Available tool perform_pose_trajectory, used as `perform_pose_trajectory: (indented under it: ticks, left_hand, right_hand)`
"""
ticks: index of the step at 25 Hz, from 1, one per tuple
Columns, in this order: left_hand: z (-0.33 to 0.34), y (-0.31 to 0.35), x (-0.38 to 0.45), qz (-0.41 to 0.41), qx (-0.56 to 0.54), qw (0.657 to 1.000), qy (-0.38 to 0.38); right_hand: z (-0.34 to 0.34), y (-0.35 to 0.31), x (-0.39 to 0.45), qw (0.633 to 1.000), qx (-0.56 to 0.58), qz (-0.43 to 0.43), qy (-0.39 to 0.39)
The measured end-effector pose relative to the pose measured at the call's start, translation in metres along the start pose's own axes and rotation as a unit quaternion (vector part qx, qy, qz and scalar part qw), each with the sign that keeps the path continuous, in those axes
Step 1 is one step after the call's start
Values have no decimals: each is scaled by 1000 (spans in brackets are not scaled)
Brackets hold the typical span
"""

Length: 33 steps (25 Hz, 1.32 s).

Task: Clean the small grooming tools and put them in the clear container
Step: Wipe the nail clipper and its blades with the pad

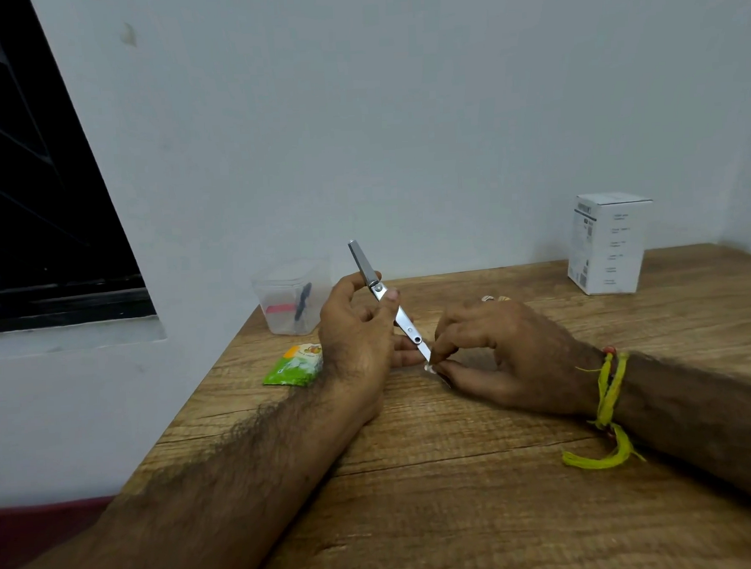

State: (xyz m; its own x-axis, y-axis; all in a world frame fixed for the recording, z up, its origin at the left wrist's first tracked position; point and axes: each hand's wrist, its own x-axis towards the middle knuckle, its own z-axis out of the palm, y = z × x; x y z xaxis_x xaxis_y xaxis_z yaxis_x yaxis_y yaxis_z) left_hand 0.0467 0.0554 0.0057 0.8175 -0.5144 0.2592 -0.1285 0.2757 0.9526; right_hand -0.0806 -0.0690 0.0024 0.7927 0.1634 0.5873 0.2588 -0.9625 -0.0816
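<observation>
My left hand [357,337] grips a long silver folding grooming tool [387,299] near its middle, thumb on its pivot, with the tool tilted up and to the left. My right hand [490,354] pinches a small pale scrap [429,367], perhaps a wipe, around the tool's lower tip just above the wooden table [463,497]. The clear container [294,297] stands open at the table's back left corner. Inside it are a black tool and a pink one.
A green and white sachet [295,365] lies on the table just left of my left wrist. A white cardboard box [604,242] stands at the back right near the wall. A dark window [34,193] is at the left. Yellow thread wraps my right wrist.
</observation>
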Motion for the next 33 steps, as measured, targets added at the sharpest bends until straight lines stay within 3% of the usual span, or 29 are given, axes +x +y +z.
perform_pose_trajectory:
  ticks: [33]
  left_hand:
    - [-4,1,3,14,4,1000,15]
  right_hand:
    - [-2,-6,1,997,66,3,-28]
